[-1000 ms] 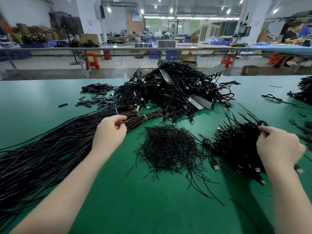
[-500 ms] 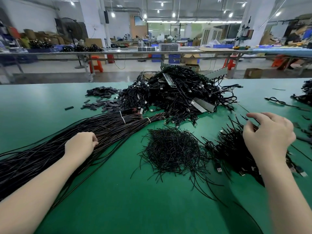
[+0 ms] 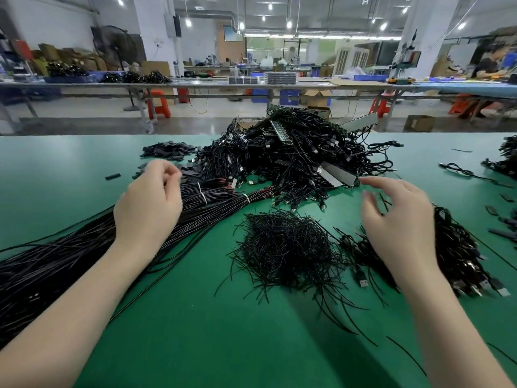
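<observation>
Bundle of long black cables (image 3: 70, 256), lying on the green surface (image 3: 195, 345) from the lower left edge up toward the centre, its far end cinched by white ties (image 3: 203, 196). Left hand (image 3: 148, 204): raised just above the bundle near the ties, its fingers (image 3: 167, 175) curled inward with the tips drawn against the thumb; whether a strand is pinched between them cannot be told. Right hand (image 3: 400, 219): poised over the pile of USB-plug cables (image 3: 458, 256) at the right, fingers apart and relaxed, gripping nothing. Metal plugs show along that pile's near edge.

Between the two hands, apart from the bundle, sits a mound of short black wire pieces (image 3: 285, 247), with stray strands trailing toward the near edge. Behind it rises a large tangled heap of black cables (image 3: 279, 152) in which grey strips (image 3: 338, 175) are caught; pale tags on its cables are too small to read. Left of the heap lie small flat black pieces (image 3: 167, 149), one of them alone (image 3: 112, 176) farther left. A loose coiled cable (image 3: 458, 170) rests near the right edge.

Beyond the surface: a long bench (image 3: 195, 85) carrying further cable piles and stacked trays (image 3: 279, 77), orange stools (image 3: 158, 103) and blue bins (image 3: 288, 96) beneath it, a standing fan (image 3: 112, 49) at left, a cardboard box (image 3: 419, 123) on the floor. No sign there is sharp enough to read.
</observation>
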The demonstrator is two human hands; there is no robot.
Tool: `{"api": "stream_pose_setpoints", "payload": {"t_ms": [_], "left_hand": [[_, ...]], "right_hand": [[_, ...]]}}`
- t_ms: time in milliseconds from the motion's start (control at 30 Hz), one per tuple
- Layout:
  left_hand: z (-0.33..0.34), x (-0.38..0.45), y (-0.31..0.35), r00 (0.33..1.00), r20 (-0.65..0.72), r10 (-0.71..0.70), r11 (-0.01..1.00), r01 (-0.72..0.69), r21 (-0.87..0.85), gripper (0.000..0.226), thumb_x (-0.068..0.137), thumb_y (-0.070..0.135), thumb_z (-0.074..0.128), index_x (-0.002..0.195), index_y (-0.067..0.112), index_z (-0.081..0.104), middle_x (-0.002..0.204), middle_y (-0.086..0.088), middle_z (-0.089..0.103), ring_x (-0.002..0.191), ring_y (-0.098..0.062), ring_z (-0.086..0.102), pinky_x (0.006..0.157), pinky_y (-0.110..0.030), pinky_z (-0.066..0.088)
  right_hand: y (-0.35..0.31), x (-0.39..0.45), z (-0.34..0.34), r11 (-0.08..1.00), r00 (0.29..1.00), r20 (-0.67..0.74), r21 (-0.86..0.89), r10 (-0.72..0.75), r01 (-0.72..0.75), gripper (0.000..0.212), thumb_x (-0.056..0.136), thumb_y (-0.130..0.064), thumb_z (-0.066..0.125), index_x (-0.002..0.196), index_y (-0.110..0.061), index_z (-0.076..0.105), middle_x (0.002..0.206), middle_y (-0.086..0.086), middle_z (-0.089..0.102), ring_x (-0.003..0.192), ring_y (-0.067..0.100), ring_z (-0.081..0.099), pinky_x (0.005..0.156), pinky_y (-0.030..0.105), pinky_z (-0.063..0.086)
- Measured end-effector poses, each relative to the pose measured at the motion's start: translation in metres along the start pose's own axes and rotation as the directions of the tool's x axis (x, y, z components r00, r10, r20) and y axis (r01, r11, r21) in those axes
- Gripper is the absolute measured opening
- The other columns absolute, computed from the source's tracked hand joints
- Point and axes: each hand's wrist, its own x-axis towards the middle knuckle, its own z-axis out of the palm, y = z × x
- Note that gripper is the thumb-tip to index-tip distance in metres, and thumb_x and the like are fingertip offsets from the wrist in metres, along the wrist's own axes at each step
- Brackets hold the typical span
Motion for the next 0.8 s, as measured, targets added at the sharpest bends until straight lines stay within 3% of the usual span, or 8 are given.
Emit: {"api": "stream_pose_setpoints", "payload": {"t_ms": [167,333,400,433,500,567,700,800], "left_hand": [[-0.010,-0.017,0.029,0.978,-0.104,0.182,0.983,-0.178,0.046,0.007,0.100,0.024,0.048,0.099,0.019,0.052,0.067,0.007,0.056,0.050,-0.019,0.050,0.046,-0.029,0.036],[-0.017,-0.029,0.021,0.927,-0.078,0.366,0.922,-0.373,-0.109,0.004,0.096,0.023,0.050,0.100,0.024,0.049,0.073,0.004,0.065,0.055,-0.018,0.057,0.050,-0.035,0.046],[-0.015,-0.039,0.014,0.883,-0.089,0.462,0.868,-0.470,-0.157,0.007,0.094,0.023,0.050,0.101,0.023,0.051,0.078,0.002,0.068,0.063,-0.012,0.056,0.057,-0.027,0.045],[-0.013,-0.043,0.010,0.874,-0.099,0.476,0.855,-0.487,-0.180,0.008,0.094,0.023,0.050,0.102,0.022,0.052,0.081,0.000,0.069,0.068,-0.012,0.055,0.060,-0.021,0.042],[-0.010,-0.048,-0.001,0.889,-0.109,0.446,0.864,-0.459,-0.207,0.013,0.094,0.026,0.050,0.105,0.021,0.053,0.087,0.001,0.068,0.074,-0.012,0.055,0.062,-0.019,0.040],[-0.010,-0.052,-0.015,0.927,-0.108,0.360,0.909,-0.375,-0.184,0.022,0.095,0.033,0.047,0.113,0.021,0.053,0.092,0.008,0.062,0.069,-0.008,0.057,0.059,-0.021,0.043],[-0.011,-0.055,-0.072,0.993,-0.065,0.104,0.993,-0.106,-0.042,0.035,0.100,0.043,0.038,0.110,0.014,0.056,0.070,0.016,0.053,0.052,-0.010,0.049,0.048,-0.021,0.034],[-0.017,-0.059,-0.120,0.999,-0.032,-0.028,0.997,0.030,0.070,0.033,0.102,0.036,0.041,0.107,0.008,0.058,0.062,0.017,0.047,0.050,-0.007,0.045,0.044,-0.017,0.031]], "right_hand": [[-0.046,-0.031,0.026,0.951,0.933,0.239,0.219,-0.269,0.218,0.037,0.091,-0.016,0.061,0.127,-0.026,0.060,0.113,-0.012,0.060,0.100,-0.002,0.051,0.087,0.001,0.034],[-0.074,-0.060,0.052,0.876,0.880,0.351,0.464,-0.320,0.133,0.069,0.091,-0.025,0.064,0.150,-0.033,0.029,0.150,-0.010,0.034,0.114,0.008,0.054,0.092,0.018,0.046],[-0.090,-0.061,0.062,0.844,0.837,0.423,0.530,-0.347,0.082,0.067,0.091,-0.030,0.066,0.149,-0.030,0.033,0.152,-0.007,0.034,0.105,0.009,0.060,0.087,0.017,0.049],[-0.099,-0.059,0.067,0.842,0.811,0.458,0.534,-0.365,0.078,0.055,0.092,-0.032,0.065,0.143,-0.027,0.044,0.143,-0.003,0.047,0.097,0.010,0.062,0.084,0.022,0.050],[-0.117,-0.049,0.073,0.870,0.782,0.482,0.469,-0.395,0.151,0.024,0.094,-0.032,0.062,0.112,-0.017,0.067,0.103,0.001,0.067,0.081,0.013,0.060,0.076,0.031,0.049],[-0.130,-0.029,0.072,0.879,0.793,0.431,0.400,-0.429,0.258,0.023,0.096,-0.032,0.058,0.094,-0.012,0.068,0.086,0.001,0.063,0.077,0.014,0.054,0.071,0.031,0.047],[-0.158,0.025,0.044,0.812,0.756,0.297,0.184,-0.583,0.554,0.026,0.096,-0.038,0.054,0.105,-0.018,0.069,0.097,-0.004,0.055,0.083,0.009,0.049,0.069,0.022,0.042],[-0.178,0.070,0.016,0.696,0.689,0.249,-0.075,-0.681,0.714,0.035,0.098,-0.041,0.046,0.116,-0.019,0.066,0.113,0.003,0.057,0.098,0.018,0.056,0.079,0.027,0.047]]}}
